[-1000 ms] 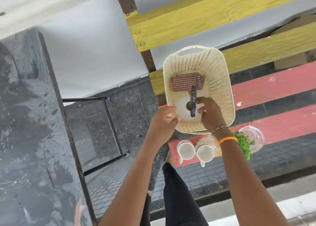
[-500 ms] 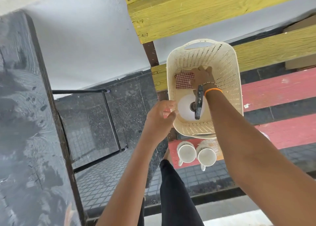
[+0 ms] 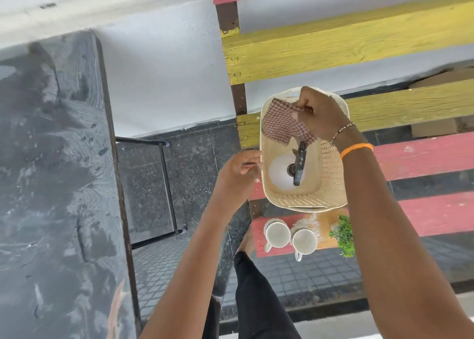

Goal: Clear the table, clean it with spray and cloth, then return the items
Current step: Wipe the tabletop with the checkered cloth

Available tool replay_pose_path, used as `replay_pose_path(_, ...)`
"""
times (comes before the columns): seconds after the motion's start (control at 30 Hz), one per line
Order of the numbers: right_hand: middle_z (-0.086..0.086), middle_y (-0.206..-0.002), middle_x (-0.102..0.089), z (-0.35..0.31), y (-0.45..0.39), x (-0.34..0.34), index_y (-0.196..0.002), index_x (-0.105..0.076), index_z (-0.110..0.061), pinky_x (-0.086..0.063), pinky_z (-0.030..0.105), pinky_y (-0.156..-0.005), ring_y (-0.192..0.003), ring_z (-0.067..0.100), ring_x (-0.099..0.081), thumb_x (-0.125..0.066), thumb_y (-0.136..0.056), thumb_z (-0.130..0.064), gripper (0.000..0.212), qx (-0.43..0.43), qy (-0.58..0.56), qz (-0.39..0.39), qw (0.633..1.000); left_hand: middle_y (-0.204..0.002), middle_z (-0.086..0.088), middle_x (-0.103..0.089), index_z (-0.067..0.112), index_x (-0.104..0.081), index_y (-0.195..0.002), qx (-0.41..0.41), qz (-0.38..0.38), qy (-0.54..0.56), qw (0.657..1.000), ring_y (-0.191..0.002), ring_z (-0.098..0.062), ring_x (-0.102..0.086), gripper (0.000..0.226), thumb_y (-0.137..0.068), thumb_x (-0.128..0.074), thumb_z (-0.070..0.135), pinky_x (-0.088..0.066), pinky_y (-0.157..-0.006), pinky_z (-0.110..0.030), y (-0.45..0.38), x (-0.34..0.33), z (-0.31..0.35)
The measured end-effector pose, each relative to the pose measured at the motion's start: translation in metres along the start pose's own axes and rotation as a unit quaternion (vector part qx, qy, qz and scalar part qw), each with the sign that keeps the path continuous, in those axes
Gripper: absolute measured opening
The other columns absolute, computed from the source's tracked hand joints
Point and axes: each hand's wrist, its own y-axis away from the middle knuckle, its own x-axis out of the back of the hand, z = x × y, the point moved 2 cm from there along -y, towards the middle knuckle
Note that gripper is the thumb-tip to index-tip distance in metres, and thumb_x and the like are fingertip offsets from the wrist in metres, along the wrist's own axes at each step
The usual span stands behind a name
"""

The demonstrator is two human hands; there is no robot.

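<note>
A cream perforated basket [image 3: 331,174] stands on a red and yellow slatted bench. Inside it a white spray bottle [image 3: 280,174] with a dark trigger head stands upright. My right hand [image 3: 320,115] is over the basket's far end, shut on a red checked cloth [image 3: 279,123] that it lifts by one corner. My left hand [image 3: 238,169] rests against the basket's left rim, fingers curled on the edge. The dark grey table [image 3: 51,184] fills the left of the view, its top smeared and bare.
Two white mugs [image 3: 277,234] [image 3: 304,241] stand on the bench just in front of the basket, beside a small green plant [image 3: 343,233] and a wooden board. A black metal frame [image 3: 166,184] stands between table and bench. My leg in black is below.
My right hand moved from the spray bottle to the far end of the basket, took hold of the checked cloth and has raised it. My left hand stayed at the rim.
</note>
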Motion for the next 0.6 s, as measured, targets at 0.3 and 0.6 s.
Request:
replay_pose_path(0.3,0.01,-0.083,-0.063,-0.157,0.042,-0.008,-0.084,-0.043,-0.016,-0.037,0.022,-0.055,-0.07,0.023,-0.053,-0.058,-0.087,-0.009,0.017,0.17,-0.019,-0.024,0.985,-0.137,-0.002,-0.051,0.016,-0.044,-0.134,-0.01,0.056,0.244,0.968,-0.122,-0.015,-0.051,0.036,-0.101,-0.036,0.024,-0.037,-0.104,-0.027,0.034,0.065,0.007)
replay_pose_path(0.6,0.0,-0.063,-0.049,-0.262,0.121,-0.121,-0.07,-0.043,-0.017,-0.037,0.025,-0.057,-0.06,0.011,-0.046,-0.06,-0.084,-0.013,0.022,0.074,-0.397,-0.144,0.904,-0.113,-0.01,-0.068,0.011,-0.058,-0.117,0.0,0.086,0.578,0.811,-0.106,-0.022,-0.065,0.049,-0.099,-0.027,0.044,-0.055,-0.084,-0.033,0.107,0.149,-0.07)
